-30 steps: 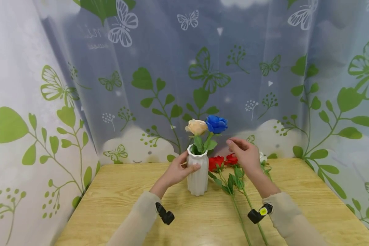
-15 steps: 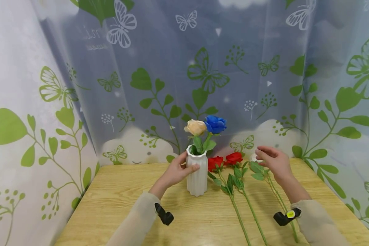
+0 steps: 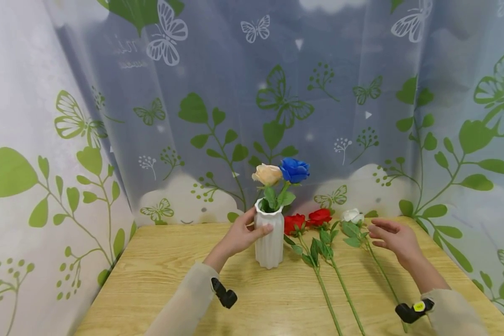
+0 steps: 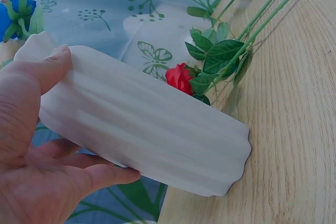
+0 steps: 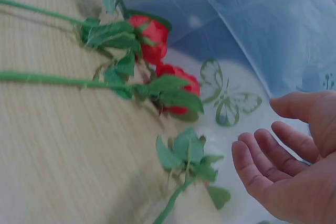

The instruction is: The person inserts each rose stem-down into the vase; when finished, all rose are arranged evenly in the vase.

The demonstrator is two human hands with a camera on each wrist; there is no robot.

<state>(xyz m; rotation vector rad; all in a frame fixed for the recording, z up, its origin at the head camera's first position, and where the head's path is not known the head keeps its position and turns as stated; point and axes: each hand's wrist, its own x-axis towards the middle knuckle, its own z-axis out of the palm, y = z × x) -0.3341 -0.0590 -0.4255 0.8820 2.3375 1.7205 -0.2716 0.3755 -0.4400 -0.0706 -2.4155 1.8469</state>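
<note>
Vase (image 3: 269, 249) gripped upright by the left hand (image 3: 241, 234), the loose, empty right hand (image 3: 396, 240) should pinch the white rose (image 3: 353, 216) beside it by the stem (image 3: 380, 269).

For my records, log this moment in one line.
Left hand: grips white fluted vase; right hand: empty, near green-stemmed white rose; in vase: cream rose, blue rose; on wood-grain table: two red roses

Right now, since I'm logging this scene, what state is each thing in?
White vase: upright, gripped
Cream rose: in the vase
Blue rose: in the vase
Red rose by the vase: lying on the table
Other red rose: lying there too
White rose: lying, unheld
Left fingers: gripping the vase
Right fingers: slightly bent, holding nothing
Patterned backdrop: hanging
</note>
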